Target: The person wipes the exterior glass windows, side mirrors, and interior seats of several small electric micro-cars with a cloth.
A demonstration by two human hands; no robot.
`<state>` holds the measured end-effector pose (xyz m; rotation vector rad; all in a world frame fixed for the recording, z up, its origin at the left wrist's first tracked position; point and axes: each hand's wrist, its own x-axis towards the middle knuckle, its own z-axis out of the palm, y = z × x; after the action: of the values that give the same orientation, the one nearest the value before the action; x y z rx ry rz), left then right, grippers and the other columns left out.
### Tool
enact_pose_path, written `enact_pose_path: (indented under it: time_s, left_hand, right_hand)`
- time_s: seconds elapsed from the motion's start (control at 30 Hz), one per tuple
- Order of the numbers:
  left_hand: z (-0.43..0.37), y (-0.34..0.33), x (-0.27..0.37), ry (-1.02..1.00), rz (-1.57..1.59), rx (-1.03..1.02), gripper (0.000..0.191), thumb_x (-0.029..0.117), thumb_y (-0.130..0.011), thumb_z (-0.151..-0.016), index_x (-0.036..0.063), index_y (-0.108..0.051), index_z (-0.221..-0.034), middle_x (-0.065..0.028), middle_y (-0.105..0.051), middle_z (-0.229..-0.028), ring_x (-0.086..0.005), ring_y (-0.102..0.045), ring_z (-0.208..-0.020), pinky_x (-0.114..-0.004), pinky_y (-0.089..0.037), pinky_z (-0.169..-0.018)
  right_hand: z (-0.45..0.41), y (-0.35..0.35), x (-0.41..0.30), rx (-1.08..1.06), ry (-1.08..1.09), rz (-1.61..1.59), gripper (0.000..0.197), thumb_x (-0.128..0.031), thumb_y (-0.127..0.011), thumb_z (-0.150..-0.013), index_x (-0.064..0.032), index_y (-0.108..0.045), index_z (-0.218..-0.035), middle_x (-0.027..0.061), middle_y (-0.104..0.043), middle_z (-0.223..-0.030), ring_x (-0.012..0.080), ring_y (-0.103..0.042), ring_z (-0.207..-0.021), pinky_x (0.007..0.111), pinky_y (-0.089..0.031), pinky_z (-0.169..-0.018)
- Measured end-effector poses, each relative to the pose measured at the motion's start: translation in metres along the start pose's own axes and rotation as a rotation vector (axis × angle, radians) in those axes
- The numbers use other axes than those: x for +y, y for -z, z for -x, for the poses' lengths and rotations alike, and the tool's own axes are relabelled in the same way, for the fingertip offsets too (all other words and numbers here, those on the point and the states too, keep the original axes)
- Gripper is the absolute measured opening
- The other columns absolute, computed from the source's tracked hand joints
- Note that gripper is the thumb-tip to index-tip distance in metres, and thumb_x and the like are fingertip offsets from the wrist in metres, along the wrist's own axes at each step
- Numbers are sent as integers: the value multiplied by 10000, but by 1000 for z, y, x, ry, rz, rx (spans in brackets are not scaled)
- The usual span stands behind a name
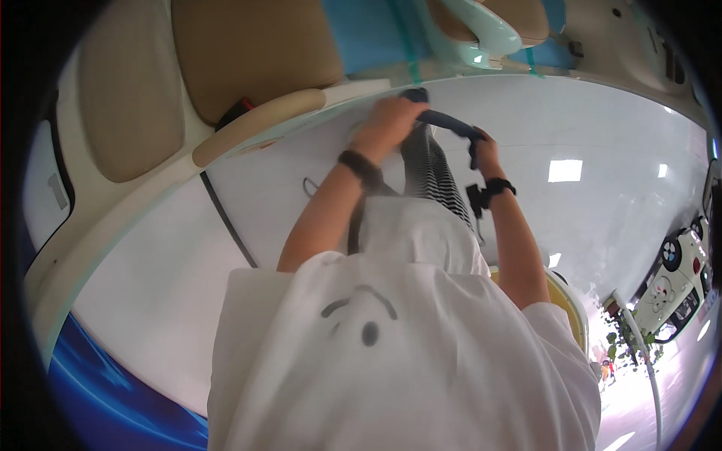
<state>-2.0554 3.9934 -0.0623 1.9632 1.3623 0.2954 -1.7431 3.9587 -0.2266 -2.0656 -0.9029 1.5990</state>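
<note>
My left hand (390, 125) grips one end of a long dark blue strip (448, 122), with a bunched dark end showing just past my fingers. This strip looks like a rolled cloth, though its exact kind is unclear. It arches across to my right hand (486, 153), which holds the other part, and a short end hangs below that hand. The left hand is slightly blurred. Black bands circle both wrists, and the right one carries a small black device (478, 198). Both hands are over my striped trousers (431, 163), close to the vehicle's sill.
Ahead is a vehicle interior with a brown seat (254, 51), a beige armrest (259, 127), blue covering (375, 34) and green tape (414, 70). Glossy pale floor (524, 124) lies below. A yellow-lined container (572, 315) is behind my right arm; a plant (620, 338) and small white car (677, 282) stand right.
</note>
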Motion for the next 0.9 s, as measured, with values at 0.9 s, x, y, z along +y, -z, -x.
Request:
enact_pose_path:
  time_s: [0.9]
  left_hand:
    - [144, 107, 30, 92, -135, -203, 573, -121, -457, -780, 160, -665, -1235, -248, -656, -1017, -436, -621, -921, -452, -499, -798]
  right_hand:
    - [219, -56, -120, 214, 607, 105, 415, 10, -503, -837, -115, -675, -1194, 200, -695, -1046, 395, -647, -981, 434, -510, -865]
